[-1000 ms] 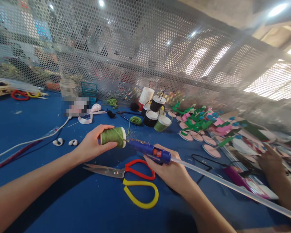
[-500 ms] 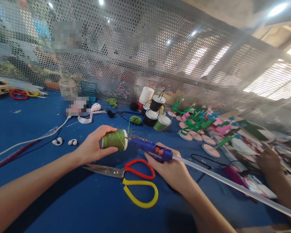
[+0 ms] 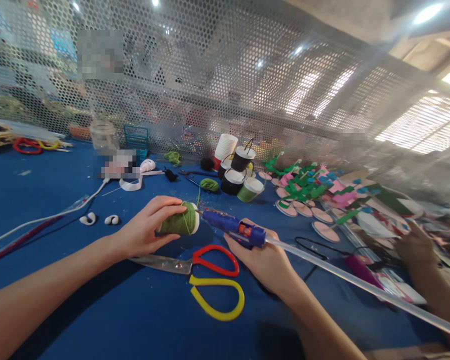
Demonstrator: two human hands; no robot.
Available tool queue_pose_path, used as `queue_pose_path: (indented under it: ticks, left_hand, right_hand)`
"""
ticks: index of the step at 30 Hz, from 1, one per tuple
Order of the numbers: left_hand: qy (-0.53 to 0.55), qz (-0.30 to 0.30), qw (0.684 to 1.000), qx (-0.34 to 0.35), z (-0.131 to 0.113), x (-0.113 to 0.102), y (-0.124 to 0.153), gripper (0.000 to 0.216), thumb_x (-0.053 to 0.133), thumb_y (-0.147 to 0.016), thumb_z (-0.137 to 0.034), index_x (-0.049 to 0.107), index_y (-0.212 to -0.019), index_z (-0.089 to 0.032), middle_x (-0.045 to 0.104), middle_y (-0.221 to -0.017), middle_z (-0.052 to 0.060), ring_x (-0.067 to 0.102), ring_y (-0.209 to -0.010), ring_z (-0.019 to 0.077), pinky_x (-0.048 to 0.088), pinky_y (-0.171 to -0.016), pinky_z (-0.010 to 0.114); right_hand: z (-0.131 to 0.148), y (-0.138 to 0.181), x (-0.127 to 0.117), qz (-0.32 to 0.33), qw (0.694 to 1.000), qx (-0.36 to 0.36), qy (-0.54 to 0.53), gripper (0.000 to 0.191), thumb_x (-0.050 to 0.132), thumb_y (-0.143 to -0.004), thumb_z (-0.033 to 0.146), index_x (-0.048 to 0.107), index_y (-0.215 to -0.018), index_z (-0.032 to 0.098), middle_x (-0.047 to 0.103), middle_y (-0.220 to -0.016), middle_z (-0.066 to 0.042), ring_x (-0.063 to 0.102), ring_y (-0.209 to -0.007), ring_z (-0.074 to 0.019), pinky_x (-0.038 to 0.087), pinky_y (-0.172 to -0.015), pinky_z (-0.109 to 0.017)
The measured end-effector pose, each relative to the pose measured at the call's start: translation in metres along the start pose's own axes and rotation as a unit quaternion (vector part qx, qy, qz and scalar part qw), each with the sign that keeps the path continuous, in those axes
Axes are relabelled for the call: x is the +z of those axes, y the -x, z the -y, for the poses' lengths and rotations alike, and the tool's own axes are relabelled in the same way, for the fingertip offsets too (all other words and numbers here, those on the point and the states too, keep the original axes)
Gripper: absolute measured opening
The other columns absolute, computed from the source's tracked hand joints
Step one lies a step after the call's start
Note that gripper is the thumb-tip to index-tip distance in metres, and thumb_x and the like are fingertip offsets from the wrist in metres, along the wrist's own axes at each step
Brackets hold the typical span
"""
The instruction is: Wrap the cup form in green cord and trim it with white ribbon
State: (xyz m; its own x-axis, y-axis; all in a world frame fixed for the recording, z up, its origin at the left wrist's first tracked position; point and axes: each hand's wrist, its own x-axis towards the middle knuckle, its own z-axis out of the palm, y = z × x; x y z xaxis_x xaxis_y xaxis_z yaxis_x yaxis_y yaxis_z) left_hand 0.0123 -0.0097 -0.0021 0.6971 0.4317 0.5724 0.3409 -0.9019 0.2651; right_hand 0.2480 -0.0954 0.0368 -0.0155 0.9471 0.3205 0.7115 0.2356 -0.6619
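My left hand (image 3: pixel 144 232) is closed round a cup wrapped in green yarn (image 3: pixel 180 222), held on its side just above the blue table. My right hand (image 3: pixel 264 260) grips a blue glue gun (image 3: pixel 230 226) whose nozzle points at the cup's white rim. A long clear glue stick (image 3: pixel 360 285) trails from the back of the gun to the right. A strand of green yarn runs from the cup to a small yarn heap (image 3: pixel 209 185) behind it.
Red and yellow handled scissors (image 3: pixel 206 272) lie below my hands. Yarn-wrapped cups (image 3: pixel 240 177) and pink and green paper flowers (image 3: pixel 307 195) sit behind. Another person's hand (image 3: pixel 416 247) works at the right. A white cable (image 3: pixel 48 217) crosses the left. A perforated metal screen (image 3: pixel 225 85) closes the back.
My left hand has turned the green cup and tilted it slightly downward, fingers shifting over its top. The glue gun stays at the cup's rim, barely moved.
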Motion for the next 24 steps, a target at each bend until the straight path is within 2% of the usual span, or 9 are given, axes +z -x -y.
queue_pose_path:
  ticks: [5,16,20,24]
  left_hand:
    - [-0.002,-0.017,1.000,-0.005,-0.0002,0.0000,-0.0002,0.046,0.057,-0.080,-0.023,0.038,-0.122,-0.021,0.047,-0.120,0.013,0.046,-0.114,0.0245,0.044,-0.094,0.042]
    - [0.007,0.003,0.999,0.035,-0.0004,-0.0005,-0.0007,0.045,0.056,-0.080,-0.021,0.040,-0.122,-0.021,0.048,-0.120,0.014,0.046,-0.112,0.0246,0.043,-0.094,0.043]
    - [0.010,-0.001,1.000,0.015,0.0001,-0.0003,0.0001,0.046,0.058,-0.080,-0.023,0.039,-0.122,-0.020,0.048,-0.120,0.013,0.046,-0.114,0.0241,0.043,-0.094,0.042]
    - [0.026,-0.030,0.999,-0.025,-0.0006,0.0008,-0.0005,0.044,0.060,-0.078,-0.026,0.043,-0.118,-0.019,0.051,-0.115,0.012,0.049,-0.111,0.0234,0.045,-0.092,0.040]
  right_hand:
    - [0.0007,0.0003,-0.0010,0.005,1.000,-0.008,0.004,0.013,0.051,-0.072,0.023,0.059,-0.062,0.022,0.055,-0.050,0.000,0.047,-0.046,-0.0138,0.042,-0.047,-0.025]
    - [0.0022,-0.0005,0.0002,-0.002,1.000,0.018,-0.007,0.013,0.052,-0.072,0.024,0.057,-0.060,0.022,0.054,-0.050,0.001,0.050,-0.047,-0.0147,0.042,-0.048,-0.025]
    - [0.0022,0.0000,0.0002,-0.005,1.000,0.016,0.003,0.013,0.052,-0.072,0.022,0.057,-0.059,0.021,0.054,-0.050,0.001,0.049,-0.047,-0.0140,0.041,-0.048,-0.025]
    - [0.0011,0.0009,0.0006,-0.005,1.000,0.009,0.009,0.013,0.052,-0.071,0.021,0.057,-0.059,0.020,0.053,-0.050,0.002,0.049,-0.046,-0.0132,0.040,-0.047,-0.024]
